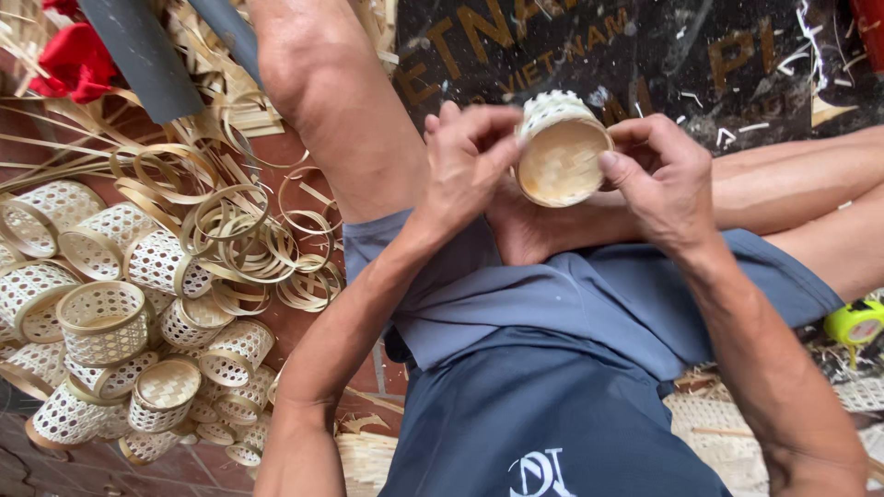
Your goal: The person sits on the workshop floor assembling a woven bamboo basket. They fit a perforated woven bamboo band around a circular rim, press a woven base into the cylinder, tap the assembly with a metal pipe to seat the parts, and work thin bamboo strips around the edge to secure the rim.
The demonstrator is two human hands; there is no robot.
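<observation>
Both hands close their grip on one small round woven bamboo basket (562, 152), held up above the person's lap with its open mouth turned toward the camera. The left hand (465, 161) pinches the rim on one side, thumb pressed to the edge; the right hand (663, 179) clasps the opposite side, thumb on the rim and fingers curled behind the wall. Below them lie blue shorts (571, 304) and bare legs. Further out on the tiled floor (304, 336), a heap of finished little baskets (120, 340) lies beside loose bamboo rings (249, 239). A yellow tape roll (854, 322) sits by the right leg.
</observation>
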